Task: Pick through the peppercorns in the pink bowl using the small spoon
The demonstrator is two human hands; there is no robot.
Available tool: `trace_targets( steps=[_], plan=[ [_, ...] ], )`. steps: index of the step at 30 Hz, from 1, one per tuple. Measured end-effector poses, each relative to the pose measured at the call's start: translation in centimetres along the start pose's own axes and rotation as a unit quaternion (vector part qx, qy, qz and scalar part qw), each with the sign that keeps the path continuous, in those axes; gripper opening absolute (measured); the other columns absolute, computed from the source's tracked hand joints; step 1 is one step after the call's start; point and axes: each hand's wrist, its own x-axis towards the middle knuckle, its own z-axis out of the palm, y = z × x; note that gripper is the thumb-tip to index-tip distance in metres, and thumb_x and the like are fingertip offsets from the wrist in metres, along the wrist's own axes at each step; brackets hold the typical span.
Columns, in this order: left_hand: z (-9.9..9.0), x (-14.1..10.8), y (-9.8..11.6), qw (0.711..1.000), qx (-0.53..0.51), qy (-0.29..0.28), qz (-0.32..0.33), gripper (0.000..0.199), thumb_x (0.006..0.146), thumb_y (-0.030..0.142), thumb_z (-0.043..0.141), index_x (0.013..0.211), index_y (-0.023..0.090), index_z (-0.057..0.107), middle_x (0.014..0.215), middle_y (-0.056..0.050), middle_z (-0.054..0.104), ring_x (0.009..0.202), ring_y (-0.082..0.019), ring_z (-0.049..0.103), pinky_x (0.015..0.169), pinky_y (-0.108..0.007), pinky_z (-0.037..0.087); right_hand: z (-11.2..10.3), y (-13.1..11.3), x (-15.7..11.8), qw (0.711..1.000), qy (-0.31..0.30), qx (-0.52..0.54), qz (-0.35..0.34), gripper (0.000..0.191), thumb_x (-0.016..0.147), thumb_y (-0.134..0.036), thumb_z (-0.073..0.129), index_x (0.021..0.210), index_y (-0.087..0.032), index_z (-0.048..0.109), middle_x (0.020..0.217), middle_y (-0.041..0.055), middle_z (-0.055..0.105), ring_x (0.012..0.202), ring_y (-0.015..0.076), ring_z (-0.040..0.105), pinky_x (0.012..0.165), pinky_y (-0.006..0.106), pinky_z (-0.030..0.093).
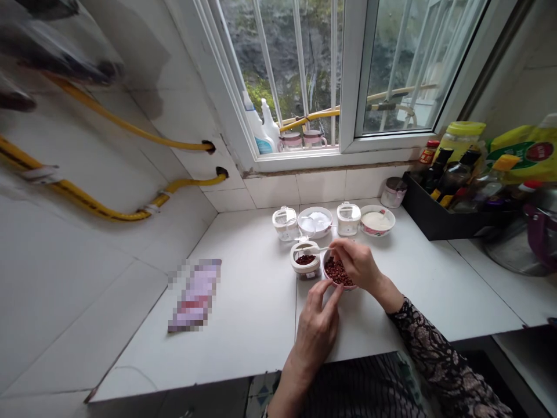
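Observation:
My right hand (354,264) pinches the handle of a small white spoon (322,249), its far end over the open mouth of a seasoning jar (306,271). The jar is clear with a cream rim, its lid raised at the back, and dark red peppercorn-like grains show inside. Close beside it on the right stands a bowl (340,274) of the same grains, partly hidden by my right hand. My left hand (317,319) holds this bowl's near rim between thumb and fingers.
Behind are two more seasoning jars (285,225), a bowl of white powder (317,223) and a flowered bowl of pale grains (378,221). A black bottle box (439,223) and metal pot (513,252) stand right. A purplish packet (195,299) lies left on the white counter (256,302).

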Motion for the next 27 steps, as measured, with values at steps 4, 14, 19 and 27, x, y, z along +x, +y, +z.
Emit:
trace_targets(
  steps=[4, 14, 19, 27],
  plan=[
    [-0.1, -0.1, 0.0, 1.000, -0.002, -0.009, -0.006, 0.062, 0.088, -0.003, 0.042, 0.144, 0.023, 0.047, 0.127, -0.014, 0.056, 0.123, -0.024, 0.056, 0.098, -0.041, 0.056, -1.8, 1.3, 0.3, 0.987, 0.034, 0.071, 0.141, 0.019, 0.096, -0.029, 0.046, 0.086, -0.020, 0.060, 0.057, -0.0025, 0.059, 0.046, 0.0132, 0.056, 0.051, 0.025, 0.047],
    [0.0, -0.1, 0.1, 1.000, -0.003, -0.008, -0.006, 0.059, 0.088, -0.004, 0.043, 0.140, 0.021, 0.051, 0.128, -0.014, 0.055, 0.124, -0.024, 0.055, 0.100, -0.040, 0.054, -1.5, 2.4, 0.2, 0.947, -0.085, 0.146, 0.273, 0.015, 0.086, -0.026, 0.052, 0.074, -0.021, 0.059, 0.049, -0.0038, 0.061, 0.038, 0.0123, 0.055, 0.041, 0.022, 0.043],
    [-0.1, -0.1, 0.0, 1.000, -0.001, -0.012, -0.005, 0.060, 0.089, -0.003, 0.042, 0.142, 0.022, 0.049, 0.128, -0.014, 0.055, 0.123, -0.024, 0.055, 0.097, -0.040, 0.056, -2.3, 2.5, 0.4, 0.944, -0.048, 0.156, 0.287, 0.018, 0.084, -0.032, 0.053, 0.075, -0.019, 0.060, 0.052, -0.0031, 0.062, 0.038, 0.0111, 0.055, 0.038, 0.020, 0.042],
    [-0.1, -0.1, 0.0, 1.000, 0.005, -0.011, -0.006, 0.061, 0.089, -0.002, 0.042, 0.144, 0.024, 0.047, 0.127, -0.013, 0.056, 0.122, -0.024, 0.056, 0.097, -0.041, 0.056, -2.4, 2.4, 0.5, 0.940, -0.040, 0.179, 0.287, 0.022, 0.082, -0.039, 0.057, 0.076, -0.018, 0.060, 0.053, -0.0023, 0.063, 0.037, 0.0107, 0.057, 0.038, 0.019, 0.043]
  ],
)
